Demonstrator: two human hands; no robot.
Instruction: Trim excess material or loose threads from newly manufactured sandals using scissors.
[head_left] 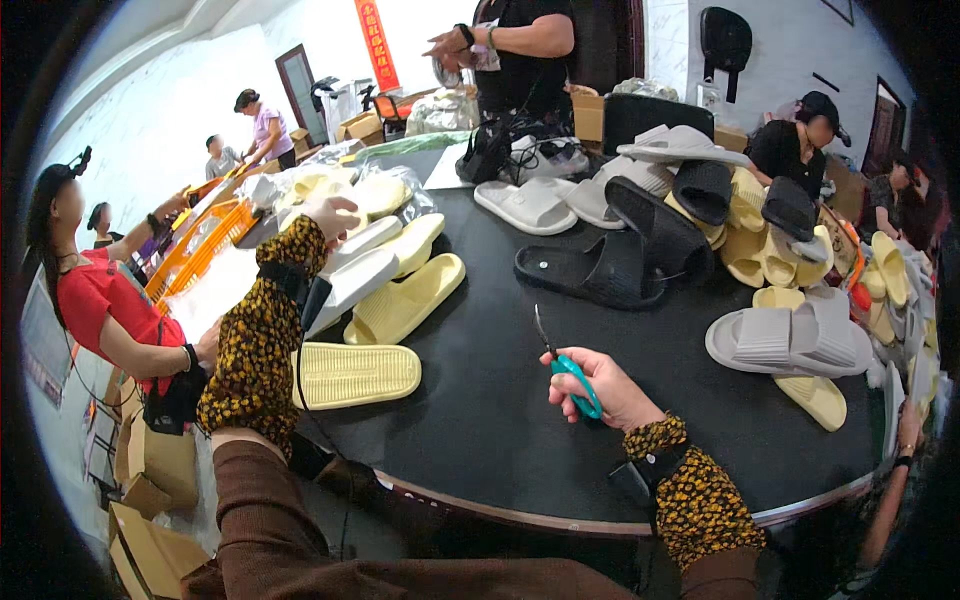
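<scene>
- Right hand (615, 390): closed round teal-handled scissors (566, 368), blades aimed away from wearer, over black tabletop (490, 430).
- Left hand (330, 215): fingers half-curled at the slipper pile; can't tell if it grips anything.
- Strapped yellow slipper (405, 298): right and wearer-side of left hand, which is nearer of the 2. Long axis runs near-left to far-right.
- Sole-up yellow slipper (357, 376): closer to wearer, axis roughly left-right.

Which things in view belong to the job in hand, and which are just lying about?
Likely in the job:
teal-handled scissors, in the right hand
yellow slippers and white slippers, near the left hand
black tabletop

Apparently lying about:
cardboard boxes, lower left
orange crate, upper left
</scene>
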